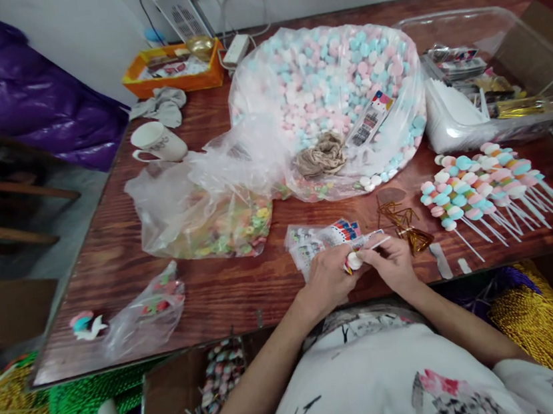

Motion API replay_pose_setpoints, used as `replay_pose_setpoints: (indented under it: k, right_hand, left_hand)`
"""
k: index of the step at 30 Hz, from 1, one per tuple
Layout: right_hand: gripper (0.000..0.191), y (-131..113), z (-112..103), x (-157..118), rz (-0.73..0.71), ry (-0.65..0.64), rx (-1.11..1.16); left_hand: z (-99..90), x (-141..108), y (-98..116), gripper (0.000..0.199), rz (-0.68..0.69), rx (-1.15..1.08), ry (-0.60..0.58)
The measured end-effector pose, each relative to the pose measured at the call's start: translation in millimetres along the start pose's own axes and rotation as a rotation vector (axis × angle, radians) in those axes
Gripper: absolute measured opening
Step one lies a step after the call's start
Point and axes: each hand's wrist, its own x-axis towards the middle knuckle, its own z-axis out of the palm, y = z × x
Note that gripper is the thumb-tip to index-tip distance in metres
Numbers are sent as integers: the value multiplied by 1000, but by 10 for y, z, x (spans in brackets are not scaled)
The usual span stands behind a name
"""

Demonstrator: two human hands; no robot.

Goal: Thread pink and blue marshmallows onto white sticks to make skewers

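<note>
Near the front edge of the table, my left hand (332, 272) is closed around a small candy piece (354, 261), white on top with some colour below. My right hand (390, 261) pinches a thin white stick (375, 242) beside it, and the two hands almost touch. Printed plastic wrappers (306, 243) lie just behind my left hand. Gold twist ties (401, 218) are scattered behind my right hand. Farther right lies a pile of finished candy sticks (473, 186) in pink, blue and white.
A large bag of pastel candies (336, 79) fills the back middle. Left of it are a bag of gummy candies (229, 229), a white mug (158, 143) and an orange tray (175, 84). A clear bin (490, 23) stands back right; a small bag (146, 317) lies front left.
</note>
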Motion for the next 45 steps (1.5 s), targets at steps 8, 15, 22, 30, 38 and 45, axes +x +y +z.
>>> replay_pose_setpoints:
  k: [8,15,22,30,38,45]
  right_hand:
    - [21,-266,-443,231,-594,-421,-725]
    - [22,-296,-532,275,-719,-471,-1053]
    - [26,-233,-453,284,-625,-486,-1062]
    - [27,-139,-449,360,-361,-616,-986]
    - [23,-222,-525,413,-284,-722,-928]
    - [23,-335,-494,323,-452,-760,-1091]
  left_hand:
    - [-90,-18,-67,17,2,-133,-76]
    - [-124,-93,-168,6,-46,172,-122]
    - [-85,-177,-203,24,-19,422,-84]
    - [-32,-184,-197,27,25,425,-37]
    - [-23,-211,-268,19,-29,-17,28]
    - [-88,-148,-251,33,-136,-356,-98]
